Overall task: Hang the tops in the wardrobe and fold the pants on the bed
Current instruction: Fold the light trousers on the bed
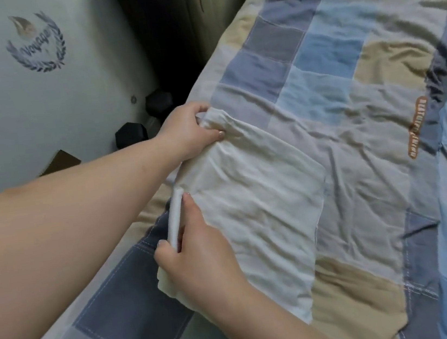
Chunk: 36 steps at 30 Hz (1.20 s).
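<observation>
Cream pants (pixel 253 208) lie folded and flat on the bed (pixel 346 73), over its patchwork quilt. Left hand (pixel 189 131) pinches the bunched far corner in a closed grip; right hand (pixel 199 252) curls its fingers round the near folded edge. Two dumbbells (pixel 142 120) sit beside the bed.

You hold a plain cream-white garment (pixel 255 207) over a patchwork bedspread (pixel 313 43) of slate-grey, sky-blue, beige and pale-lilac squares with white stitching. At 3 o'clock lies a grey top (pixel 381 125) with dark-blue panels and an orange lettered stripe. At 10 o'clock, a white surface (pixel 9 106) shows grey-blue laurel-wreath emblems; black dumbbells (pixel 132 133) sit below.
</observation>
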Motion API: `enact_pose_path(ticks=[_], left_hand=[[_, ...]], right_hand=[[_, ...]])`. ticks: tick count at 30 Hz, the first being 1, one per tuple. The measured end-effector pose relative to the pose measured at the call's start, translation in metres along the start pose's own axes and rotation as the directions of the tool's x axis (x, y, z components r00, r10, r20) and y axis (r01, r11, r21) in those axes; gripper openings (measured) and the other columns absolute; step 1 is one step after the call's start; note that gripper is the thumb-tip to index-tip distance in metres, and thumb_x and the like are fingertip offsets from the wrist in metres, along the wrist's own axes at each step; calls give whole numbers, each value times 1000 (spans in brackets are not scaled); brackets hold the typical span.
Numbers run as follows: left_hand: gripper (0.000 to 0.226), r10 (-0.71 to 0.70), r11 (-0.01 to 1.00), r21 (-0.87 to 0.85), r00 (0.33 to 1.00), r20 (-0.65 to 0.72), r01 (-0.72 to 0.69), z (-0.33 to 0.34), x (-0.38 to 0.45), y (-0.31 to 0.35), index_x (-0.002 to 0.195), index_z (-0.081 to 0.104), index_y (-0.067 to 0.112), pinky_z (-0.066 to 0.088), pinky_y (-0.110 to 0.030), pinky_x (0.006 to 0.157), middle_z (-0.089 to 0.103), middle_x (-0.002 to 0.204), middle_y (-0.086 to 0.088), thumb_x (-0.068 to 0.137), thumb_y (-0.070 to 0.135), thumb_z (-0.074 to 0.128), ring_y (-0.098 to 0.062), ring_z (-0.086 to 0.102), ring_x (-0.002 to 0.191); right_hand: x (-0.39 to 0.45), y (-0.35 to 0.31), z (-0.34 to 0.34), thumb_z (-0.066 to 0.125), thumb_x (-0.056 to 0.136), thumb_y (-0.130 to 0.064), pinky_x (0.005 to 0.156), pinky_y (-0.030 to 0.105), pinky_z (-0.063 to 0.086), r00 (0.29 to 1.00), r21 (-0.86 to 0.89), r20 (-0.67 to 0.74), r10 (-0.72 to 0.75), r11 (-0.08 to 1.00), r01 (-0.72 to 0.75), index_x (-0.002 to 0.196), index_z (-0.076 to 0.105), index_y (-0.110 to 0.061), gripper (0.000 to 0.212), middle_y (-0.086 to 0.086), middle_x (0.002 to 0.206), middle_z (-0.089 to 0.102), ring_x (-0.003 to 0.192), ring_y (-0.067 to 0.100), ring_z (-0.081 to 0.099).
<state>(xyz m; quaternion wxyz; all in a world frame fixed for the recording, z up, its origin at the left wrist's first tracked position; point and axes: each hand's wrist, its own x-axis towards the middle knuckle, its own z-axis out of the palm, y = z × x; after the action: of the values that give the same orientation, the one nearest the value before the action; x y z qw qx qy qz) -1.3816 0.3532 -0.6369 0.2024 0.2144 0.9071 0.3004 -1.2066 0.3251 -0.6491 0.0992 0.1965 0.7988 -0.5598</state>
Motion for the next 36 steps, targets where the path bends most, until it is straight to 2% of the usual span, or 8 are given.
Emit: enact_pose_path(ticks=[6, 10, 14, 18, 25, 28, 32, 36], left_hand=[[49, 156, 968, 218, 981, -118, -128, 23, -17, -35, 137, 48, 19, 35, -39, 107, 49, 137, -4, 90, 21, 60, -24, 44, 128], [52, 483, 743, 428, 854, 190, -515, 61, -59, -43, 142, 42, 25, 9, -41, 116, 34, 152, 2, 92, 30, 53, -17, 22, 144], [57, 357, 649, 610, 890, 285, -455, 96, -60, -55, 151, 15, 32, -5, -49, 116, 2, 161, 2, 98, 48, 29, -18, -4, 148], [67, 319, 595, 705, 919, 233, -385, 118, -44, -73, 152, 1, 33, -11, -55, 113, -10, 161, -1, 89, 57, 4, -20, -12, 147], [70, 191, 617, 733, 958, 215, -287, 137, -45, -99, 148, -13, 33, -13, -59, 110, -19, 159, -5, 86, 64, -1, -23, -18, 146], [58, 530, 626, 563, 824, 200, -540, 134, -56, -73, 145, 39, 20, 7, -66, 109, 23, 156, -13, 95, 45, 25, -32, 19, 144], [41, 843, 320, 413, 455, 287, -853, 153, -39, -23, 130, 59, 20, 18, -62, 109, 49, 142, -7, 95, 30, 39, -30, 42, 134], [53, 474, 368, 485, 609, 636, -793, 195, -18, -18, 150, 18, 34, -6, -49, 118, 4, 161, 1, 100, 50, 19, -18, -1, 148]], right_hand=[[34, 17, 25, 47, 90, -29, 72, 38, 47, 997, -195, 33, 68, 979, -61, 144, 18, -20, 62, 12, 101, 63, 90, 34, 60], [22, 24, 28, 49, 91, -29, 92, 41, 45, 948, -263, 198, -251, 918, 298, 128, 54, -16, 39, 12, 125, 60, 113, 32, 54], [-9, 82, -8, 50, 86, -34, 87, 42, 47, 857, -496, 40, -513, 735, 463, 89, 70, -17, 26, 2, 94, 67, 90, 24, 61], [-15, 141, -37, 46, 87, -54, 109, 50, 29, 894, -750, 102, -437, 556, 358, 130, 58, -22, 55, 3, 138, 53, 133, 22, 44], [-45, 188, -15, 36, 87, -66, 107, 48, 38, 902, -754, 286, -323, 505, 420, 139, 49, -17, 72, 6, 149, 39, 140, 22, 33], [-53, 193, -41, 39, 94, -56, 107, 43, 39, 864, -644, 188, -467, 606, 467, 131, 58, -18, 56, 3, 144, 46, 138, 19, 37], [-16, 180, -80, 38, 91, -53, 112, 50, 29, 944, -812, -37, -327, 560, 162, 126, 60, -9, 61, 14, 133, 55, 133, 33, 43], [-13, 190, -63, 32, 89, -61, 113, 57, 22, 991, -847, 51, -124, 520, 109, 137, 50, -11, 72, 11, 140, 50, 136, 31, 38]])
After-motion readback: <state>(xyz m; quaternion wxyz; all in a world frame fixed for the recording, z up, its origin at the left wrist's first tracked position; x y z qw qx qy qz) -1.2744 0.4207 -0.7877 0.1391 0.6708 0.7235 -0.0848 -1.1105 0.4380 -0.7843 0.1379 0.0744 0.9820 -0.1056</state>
